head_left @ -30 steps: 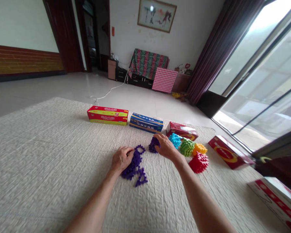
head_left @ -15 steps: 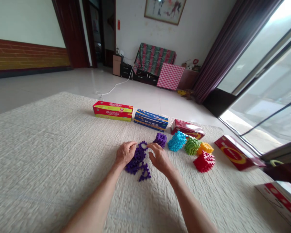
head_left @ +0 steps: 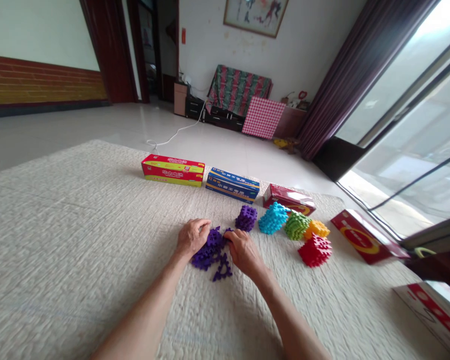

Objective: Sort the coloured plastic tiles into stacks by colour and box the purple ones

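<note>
Loose purple interlocking plastic pieces (head_left: 205,257) lie in a small heap on the quilted mat, with notched edges and cut-out holes. My left hand (head_left: 192,237) rests against the heap's left side, its fingers curled together; what they hold, if anything, is hidden. On the heap's right, my right hand (head_left: 244,252) pinches a purple interlocking piece, of which only a bit shows at the fingertips. A purple piece with a triangular outline (head_left: 222,268) lies flat below the heap. Just beyond my right hand stands a purple stack (head_left: 246,218) of similar pieces.
To the right sit blue (head_left: 273,218), green (head_left: 297,225), yellow (head_left: 317,229) and red (head_left: 315,250) stacks of interlocking pieces. Behind are a red-and-yellow box (head_left: 173,171), a blue box (head_left: 232,185) and a maroon box (head_left: 289,200). Another maroon box (head_left: 366,237) lies farther right.
My right hand has closed its fingers and moved slightly down, taking hold of a purple piece at the top of the heap. My left hand has hardly moved.
</note>
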The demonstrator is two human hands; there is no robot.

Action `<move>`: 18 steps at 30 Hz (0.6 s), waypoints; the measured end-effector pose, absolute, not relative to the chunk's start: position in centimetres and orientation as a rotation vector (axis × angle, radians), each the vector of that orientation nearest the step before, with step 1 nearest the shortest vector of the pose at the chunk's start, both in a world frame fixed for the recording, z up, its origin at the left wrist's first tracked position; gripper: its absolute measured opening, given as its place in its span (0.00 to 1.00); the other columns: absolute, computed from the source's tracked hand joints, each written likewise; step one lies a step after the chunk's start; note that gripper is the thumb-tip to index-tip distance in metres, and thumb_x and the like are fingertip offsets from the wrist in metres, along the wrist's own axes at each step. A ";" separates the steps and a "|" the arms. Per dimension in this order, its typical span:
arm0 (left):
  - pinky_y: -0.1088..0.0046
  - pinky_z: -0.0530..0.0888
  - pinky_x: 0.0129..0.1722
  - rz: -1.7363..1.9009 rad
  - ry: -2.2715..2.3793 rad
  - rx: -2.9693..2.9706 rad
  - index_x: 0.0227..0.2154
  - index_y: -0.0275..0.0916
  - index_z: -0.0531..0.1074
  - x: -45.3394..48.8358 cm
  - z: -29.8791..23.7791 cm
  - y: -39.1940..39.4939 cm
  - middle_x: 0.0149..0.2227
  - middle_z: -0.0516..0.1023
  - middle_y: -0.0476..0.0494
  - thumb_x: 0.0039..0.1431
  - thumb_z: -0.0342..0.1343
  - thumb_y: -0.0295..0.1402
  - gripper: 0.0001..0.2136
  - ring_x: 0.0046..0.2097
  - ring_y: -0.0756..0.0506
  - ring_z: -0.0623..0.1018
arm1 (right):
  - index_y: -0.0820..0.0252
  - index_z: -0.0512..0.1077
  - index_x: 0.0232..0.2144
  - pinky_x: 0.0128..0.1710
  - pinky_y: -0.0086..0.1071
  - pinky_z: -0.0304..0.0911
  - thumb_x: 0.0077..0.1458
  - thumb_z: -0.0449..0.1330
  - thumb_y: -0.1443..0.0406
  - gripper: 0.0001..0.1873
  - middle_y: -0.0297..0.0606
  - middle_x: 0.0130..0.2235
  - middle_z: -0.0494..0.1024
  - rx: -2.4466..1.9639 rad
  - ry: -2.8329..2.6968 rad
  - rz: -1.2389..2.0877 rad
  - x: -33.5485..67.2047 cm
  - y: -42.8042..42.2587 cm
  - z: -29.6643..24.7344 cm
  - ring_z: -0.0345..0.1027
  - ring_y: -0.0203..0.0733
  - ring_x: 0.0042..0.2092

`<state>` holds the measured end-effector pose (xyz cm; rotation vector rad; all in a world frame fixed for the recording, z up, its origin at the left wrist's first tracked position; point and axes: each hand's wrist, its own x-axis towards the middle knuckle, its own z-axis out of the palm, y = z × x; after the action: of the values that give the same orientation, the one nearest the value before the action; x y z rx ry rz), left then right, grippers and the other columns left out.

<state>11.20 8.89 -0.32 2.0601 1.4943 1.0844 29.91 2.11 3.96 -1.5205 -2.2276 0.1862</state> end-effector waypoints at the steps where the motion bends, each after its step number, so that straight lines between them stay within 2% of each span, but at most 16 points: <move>1: 0.70 0.71 0.47 1.078 1.495 2.064 0.38 0.43 0.78 11.2 -0.4 8.9 0.40 0.81 0.46 0.57 0.51 0.33 0.11 0.44 0.45 0.78 | 0.60 0.70 0.42 0.41 0.35 0.62 0.55 0.49 0.73 0.15 0.42 0.37 0.73 -1.492 -2.191 0.220 30.3 1.9 3.9 0.66 0.42 0.38; 4: 0.70 0.72 0.46 1.078 1.495 2.070 0.37 0.43 0.78 11.2 -0.5 9.0 0.40 0.81 0.46 0.57 0.51 0.33 0.11 0.43 0.45 0.78 | 0.60 0.69 0.44 0.39 0.33 0.64 0.56 0.48 0.71 0.15 0.41 0.37 0.74 -1.455 -1.976 0.375 31.9 1.4 4.1 0.69 0.41 0.39; 8: 0.70 0.72 0.45 1.088 1.491 2.075 0.36 0.43 0.78 11.2 -0.6 9.0 0.40 0.81 0.46 0.56 0.51 0.34 0.10 0.43 0.44 0.78 | 0.60 0.68 0.44 0.30 0.30 0.65 0.58 0.46 0.68 0.15 0.37 0.33 0.76 -1.561 -1.756 0.591 33.8 1.3 4.6 0.71 0.38 0.31; 10: 0.69 0.71 0.46 1.078 1.495 2.077 0.36 0.43 0.78 11.2 -0.4 9.0 0.40 0.81 0.46 0.56 0.51 0.34 0.10 0.43 0.44 0.78 | 0.60 0.70 0.42 0.33 0.32 0.66 0.57 0.47 0.68 0.14 0.37 0.34 0.76 -1.614 -1.801 0.520 34.5 1.2 4.5 0.72 0.39 0.33; 13: 0.69 0.71 0.45 1.063 1.498 2.074 0.36 0.44 0.78 11.1 -0.3 9.0 0.40 0.81 0.47 0.56 0.51 0.34 0.11 0.43 0.44 0.78 | 0.59 0.69 0.43 0.40 0.37 0.66 0.54 0.52 0.67 0.14 0.42 0.40 0.75 -1.665 -1.890 0.326 35.2 0.8 3.9 0.70 0.43 0.41; 15: 0.69 0.71 0.45 1.056 1.500 2.072 0.36 0.44 0.78 11.1 -0.2 8.9 0.40 0.81 0.47 0.56 0.50 0.34 0.11 0.42 0.44 0.78 | 0.60 0.68 0.45 0.42 0.40 0.66 0.50 0.57 0.66 0.18 0.45 0.44 0.72 -1.698 -1.906 0.286 35.4 0.4 3.3 0.69 0.45 0.43; 18: 0.70 0.71 0.46 1.047 1.503 2.075 0.36 0.43 0.78 11.1 -0.3 9.0 0.40 0.81 0.47 0.56 0.50 0.34 0.11 0.43 0.45 0.78 | 0.58 0.66 0.47 0.46 0.42 0.65 0.44 0.61 0.67 0.24 0.44 0.45 0.70 -1.697 -1.927 0.293 35.4 -0.2 2.7 0.68 0.46 0.45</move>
<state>11.09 9.00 -0.34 2.0754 1.5026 1.0471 35.45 -0.19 2.70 -1.6971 -1.9272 0.2927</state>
